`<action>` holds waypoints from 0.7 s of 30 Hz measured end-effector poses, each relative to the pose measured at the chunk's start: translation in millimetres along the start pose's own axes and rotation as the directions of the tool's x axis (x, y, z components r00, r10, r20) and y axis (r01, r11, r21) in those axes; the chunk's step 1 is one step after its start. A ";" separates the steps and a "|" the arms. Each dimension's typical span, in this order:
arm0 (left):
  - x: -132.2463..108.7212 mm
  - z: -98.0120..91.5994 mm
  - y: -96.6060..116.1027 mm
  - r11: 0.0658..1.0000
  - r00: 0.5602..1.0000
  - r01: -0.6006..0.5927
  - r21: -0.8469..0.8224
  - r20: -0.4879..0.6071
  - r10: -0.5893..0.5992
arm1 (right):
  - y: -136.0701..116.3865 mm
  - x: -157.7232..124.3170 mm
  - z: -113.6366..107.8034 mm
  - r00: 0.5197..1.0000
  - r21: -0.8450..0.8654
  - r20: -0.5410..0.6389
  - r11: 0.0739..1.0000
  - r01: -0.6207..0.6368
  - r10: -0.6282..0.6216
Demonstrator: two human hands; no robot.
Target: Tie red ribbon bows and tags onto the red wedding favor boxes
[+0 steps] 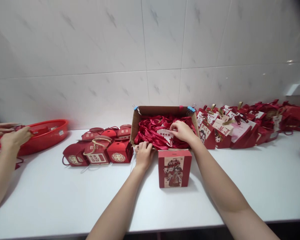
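The table [150, 208] bears a carton [160, 111] of ribbons [148, 129], left hand [144, 155] curled, hold unclear, right hand [183, 131] pinching a tag [165, 135].

White card tag with red lettering [165, 135] amid glossy crimson ribbons [148, 131]
The ribbons lie tangled in an open brown cardboard box [162, 110]; before it, a square red gift box [175, 170] with an illustrated cream panel stands upright.
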State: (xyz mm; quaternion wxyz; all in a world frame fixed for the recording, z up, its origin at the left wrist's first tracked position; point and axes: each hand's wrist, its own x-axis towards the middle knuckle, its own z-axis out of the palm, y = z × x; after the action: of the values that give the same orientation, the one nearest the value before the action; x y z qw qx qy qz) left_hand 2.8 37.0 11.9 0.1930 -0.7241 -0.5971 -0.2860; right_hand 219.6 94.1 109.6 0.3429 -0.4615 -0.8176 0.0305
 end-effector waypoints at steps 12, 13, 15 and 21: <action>5.3 11.8 -1.3 0.999 0.988 -0.005 -0.053 -0.153 -0.003 | 7.1 -9.7 -53.5 0.454 0.465 -0.808 0.880 0.101 0.375; 5.6 11.9 -1.0 0.999 0.988 -0.002 -0.048 -0.151 -0.005 | 16.5 -11.3 -62.5 0.286 0.493 -0.853 0.854 0.167 0.436; 6.5 11.2 -0.1 0.999 0.990 0.022 -0.029 -0.138 -0.025 | 40.5 -13.4 -78.8 0.124 0.560 -0.826 0.774 0.298 0.550; 9.7 11.6 4.6 0.996 0.990 0.079 0.035 -0.119 -0.075 | 104.7 7.5 -91.8 0.474 0.744 -0.622 0.659 0.109 0.624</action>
State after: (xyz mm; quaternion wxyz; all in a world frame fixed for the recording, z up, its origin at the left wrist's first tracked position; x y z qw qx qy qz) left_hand 10.6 50.6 9.6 0.2308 -0.6785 -0.6178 -0.3235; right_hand 347.9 135.3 145.3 0.8300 -0.3776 -0.3756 0.1658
